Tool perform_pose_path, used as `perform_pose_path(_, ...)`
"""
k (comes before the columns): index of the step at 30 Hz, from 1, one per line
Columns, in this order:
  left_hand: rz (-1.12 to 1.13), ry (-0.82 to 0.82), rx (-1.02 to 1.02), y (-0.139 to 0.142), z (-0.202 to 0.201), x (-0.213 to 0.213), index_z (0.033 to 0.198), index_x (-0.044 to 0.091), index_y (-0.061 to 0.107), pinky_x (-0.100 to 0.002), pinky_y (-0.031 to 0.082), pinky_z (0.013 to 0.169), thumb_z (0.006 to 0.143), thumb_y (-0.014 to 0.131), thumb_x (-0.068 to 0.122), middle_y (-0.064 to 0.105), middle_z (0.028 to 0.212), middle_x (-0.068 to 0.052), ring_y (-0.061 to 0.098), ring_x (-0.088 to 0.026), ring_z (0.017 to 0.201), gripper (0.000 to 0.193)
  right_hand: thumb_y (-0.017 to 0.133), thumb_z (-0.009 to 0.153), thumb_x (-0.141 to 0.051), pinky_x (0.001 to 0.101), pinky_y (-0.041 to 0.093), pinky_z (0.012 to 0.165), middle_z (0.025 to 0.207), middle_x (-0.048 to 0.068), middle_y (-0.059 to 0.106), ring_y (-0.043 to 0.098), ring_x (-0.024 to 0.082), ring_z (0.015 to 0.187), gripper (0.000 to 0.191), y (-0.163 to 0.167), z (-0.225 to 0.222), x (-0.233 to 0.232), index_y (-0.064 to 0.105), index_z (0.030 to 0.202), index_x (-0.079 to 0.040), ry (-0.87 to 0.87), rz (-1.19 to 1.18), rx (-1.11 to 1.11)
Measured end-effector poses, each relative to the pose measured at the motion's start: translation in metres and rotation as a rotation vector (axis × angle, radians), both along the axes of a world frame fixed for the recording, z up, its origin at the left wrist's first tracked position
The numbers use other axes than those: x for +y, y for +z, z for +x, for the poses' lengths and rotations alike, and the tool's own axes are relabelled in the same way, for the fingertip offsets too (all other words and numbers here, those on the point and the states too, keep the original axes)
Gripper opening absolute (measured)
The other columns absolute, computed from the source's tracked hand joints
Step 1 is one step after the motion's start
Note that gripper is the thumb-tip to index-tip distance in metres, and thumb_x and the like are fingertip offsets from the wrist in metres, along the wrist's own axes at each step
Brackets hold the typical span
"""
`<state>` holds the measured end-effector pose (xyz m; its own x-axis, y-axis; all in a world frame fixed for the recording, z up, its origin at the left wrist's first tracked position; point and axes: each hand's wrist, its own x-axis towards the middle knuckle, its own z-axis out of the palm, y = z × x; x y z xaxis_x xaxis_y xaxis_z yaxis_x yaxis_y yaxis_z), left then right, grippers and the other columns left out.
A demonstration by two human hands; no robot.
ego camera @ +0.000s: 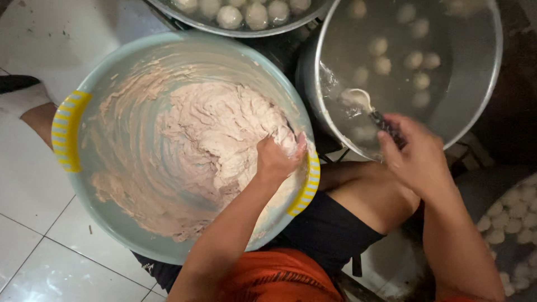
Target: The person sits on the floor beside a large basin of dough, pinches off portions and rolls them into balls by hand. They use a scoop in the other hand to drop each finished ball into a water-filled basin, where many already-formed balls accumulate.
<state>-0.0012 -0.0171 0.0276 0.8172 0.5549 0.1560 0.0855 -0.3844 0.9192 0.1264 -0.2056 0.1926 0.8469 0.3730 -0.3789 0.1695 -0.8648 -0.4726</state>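
Orange cloth and black shorts lie nearest the camera, over the person's lap, with a bare knee showing between the two arms. The left hand is sunk into pinkish-beige paste, its fingers curled shut around a lump of it at the right side of the pale blue basin, close to the yellow striped handle; a matching handle sits on the far left rim. The basin rests on a white tiled floor. The right hand is clamped on the dark handle of a spoon, whose pale bowl dips into the water of a large metal pot just right of the basin. Round pale balls float in that water. A tray of more balls lies at the right edge, and another metal bowl of balls stands at the top.
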Motion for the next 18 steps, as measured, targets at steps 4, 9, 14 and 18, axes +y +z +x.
perform_pose_path(4,-0.066,0.024,-0.132,0.013,0.000,-0.008,0.088,0.006,0.065,-0.038,0.058,0.060,0.085,0.082,0.016,0.069,0.076,-0.012,0.071,-0.032,0.066,0.019,0.067,0.097,-0.020,0.0386,0.059,0.069,0.102,0.014,0.074,0.074,0.032,0.080,0.052,0.000,-0.028,0.005,0.063,0.148,-0.016,-0.008,0.036,0.360)
perform_pose_path(9,-0.026,-0.113,0.004,0.013,0.001,-0.006,0.087,0.008,0.070,-0.041,0.058,0.062,0.073,0.085,0.018,0.070,0.075,-0.014,0.071,-0.034,0.066,0.023,0.067,0.095,-0.015,0.0352,0.056,0.080,0.115,0.016,0.074,0.072,0.027,0.098,0.040,-0.002,-0.055,0.018,0.064,0.134,-0.006,0.307,0.175,-0.013)
perform_pose_path(14,-0.032,-0.203,0.367,0.003,0.002,-0.010,0.084,0.003,0.072,-0.043,0.058,0.072,0.070,0.085,0.019,0.073,0.084,-0.021,0.072,-0.038,0.079,0.025,0.064,0.095,-0.011,0.0282,0.055,0.067,0.102,0.009,0.076,0.069,0.015,0.079,0.041,-0.013,-0.049,0.018,0.062,0.136,-0.007,0.216,0.355,0.353)
perform_pose_path(18,0.018,-0.370,0.965,-0.013,0.016,0.039,0.095,-0.011,0.064,-0.044,0.060,0.078,0.075,0.083,0.028,0.067,0.106,-0.028,0.071,-0.037,0.092,0.047,0.060,0.097,-0.008,0.0236,0.050,0.051,0.090,0.004,0.074,0.058,0.008,0.060,0.043,-0.021,-0.037,0.009,0.061,0.140,-0.008,0.022,0.377,0.687)
